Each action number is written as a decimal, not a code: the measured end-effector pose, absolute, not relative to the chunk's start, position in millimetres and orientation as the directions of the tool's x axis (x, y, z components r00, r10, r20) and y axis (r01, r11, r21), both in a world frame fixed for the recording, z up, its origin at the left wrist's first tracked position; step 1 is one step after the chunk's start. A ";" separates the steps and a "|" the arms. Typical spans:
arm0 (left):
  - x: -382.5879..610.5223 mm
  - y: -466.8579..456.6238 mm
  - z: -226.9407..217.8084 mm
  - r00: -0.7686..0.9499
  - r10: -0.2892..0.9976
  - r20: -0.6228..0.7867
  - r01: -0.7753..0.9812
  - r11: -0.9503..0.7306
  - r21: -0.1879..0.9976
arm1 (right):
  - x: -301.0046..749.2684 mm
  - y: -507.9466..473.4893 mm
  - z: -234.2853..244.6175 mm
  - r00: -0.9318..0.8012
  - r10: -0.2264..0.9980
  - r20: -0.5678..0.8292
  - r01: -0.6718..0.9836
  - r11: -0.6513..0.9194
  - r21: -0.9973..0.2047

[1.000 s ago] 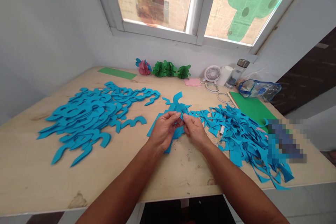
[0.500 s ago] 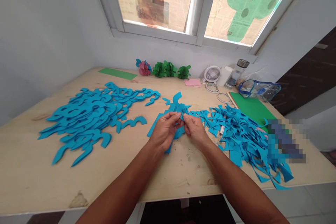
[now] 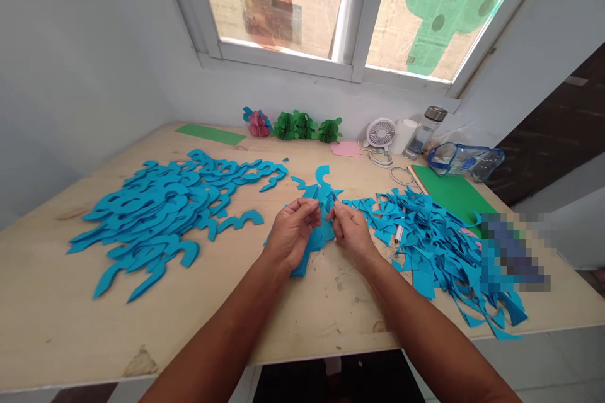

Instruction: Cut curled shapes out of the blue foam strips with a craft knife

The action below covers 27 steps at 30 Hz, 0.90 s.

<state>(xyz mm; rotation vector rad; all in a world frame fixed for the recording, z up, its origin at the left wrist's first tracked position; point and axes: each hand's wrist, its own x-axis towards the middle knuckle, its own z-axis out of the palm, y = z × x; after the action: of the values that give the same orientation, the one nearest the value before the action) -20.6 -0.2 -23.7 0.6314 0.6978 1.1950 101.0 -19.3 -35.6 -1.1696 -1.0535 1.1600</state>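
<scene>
My left hand [image 3: 293,232] is closed in a pinch, thumb against fingers, at the left side of a blue paper piece [image 3: 326,206]. Facing it, my right hand [image 3: 352,230] pinches at the right side of the same paper. The piece blends with the blue paper behind it, so its outline is hard to make out. Under and beyond the hands lie more blue sheets [image 3: 316,242], partly hidden by my left hand. A curved blue strip [image 3: 322,174] points away from me just past the fingertips.
Wavy blue cutouts [image 3: 155,204] are heaped on the left, blue scraps [image 3: 425,233] on the right with a white marker [image 3: 399,234] among them. Behind stand paper ornaments [image 3: 303,126], a fan [image 3: 380,132], a bottle [image 3: 426,132] and a clear pouch [image 3: 466,160]. Green sheets [image 3: 454,192] lie right.
My hands have drawn slightly apart, showing more blue paper between them. The curved strip's visible part looks smaller. A small blue scrap now shows near the far end of the left heap.
</scene>
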 end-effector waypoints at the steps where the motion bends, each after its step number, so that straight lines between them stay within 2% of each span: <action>1: -21.9 0.8 -23.5 0.203 0.969 -0.144 -0.593 0.238 0.769 | 101.4 -18.9 -35.2 0.127 0.992 0.011 -0.116 0.026 -0.993; 4: -24.3 3.3 -22.3 0.159 0.977 -0.140 -0.557 0.206 0.805 | 102.5 -17.4 -35.4 0.134 0.991 0.009 -0.123 0.025 -0.992; 7: -26.0 5.5 -20.7 0.056 0.995 -0.085 -0.476 0.101 0.873 | 103.6 -16.2 -36.1 0.148 0.989 0.005 -0.131 0.025 -0.991; 10: -29.3 7.7 -19.2 -0.054 0.997 0.059 -0.285 -0.072 0.956 | 106.4 -15.1 -34.8 0.206 0.979 -0.004 -0.199 0.038 -0.979; 13: -31.4 8.3 -20.3 -0.037 0.970 0.240 -0.009 -0.241 0.971 | 111.8 -13.6 -31.8 0.290 0.957 -0.016 -0.279 0.069 -0.958; 15: -29.8 6.8 -23.6 0.053 0.935 0.351 0.194 -0.354 0.915 | 115.9 -12.3 -29.8 0.348 0.937 -0.031 -0.324 0.089 -0.942; 18: -22.2 2.3 -31.1 0.258 0.867 0.426 0.461 -0.498 0.734 | 120.9 -10.7 -27.5 0.424 0.905 -0.046 -0.374 0.129 -0.918; 21: -12.2 -1.8 -38.0 0.425 0.827 0.369 0.616 -0.563 0.552 | 123.4 -9.9 -26.1 0.468 0.882 -0.050 -0.406 0.164 -0.899; 27: 2.3 -1.8 -46.9 0.471 0.830 0.299 0.763 -0.553 0.335 | 123.2 -8.7 -27.7 0.480 0.876 -0.044 -0.415 0.183 -0.891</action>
<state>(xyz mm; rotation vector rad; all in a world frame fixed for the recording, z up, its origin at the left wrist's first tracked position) 2.3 -1.8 -46.9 2.5582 1.3963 0.6511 123.2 -8.7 -27.7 -1.0137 -0.5524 0.9784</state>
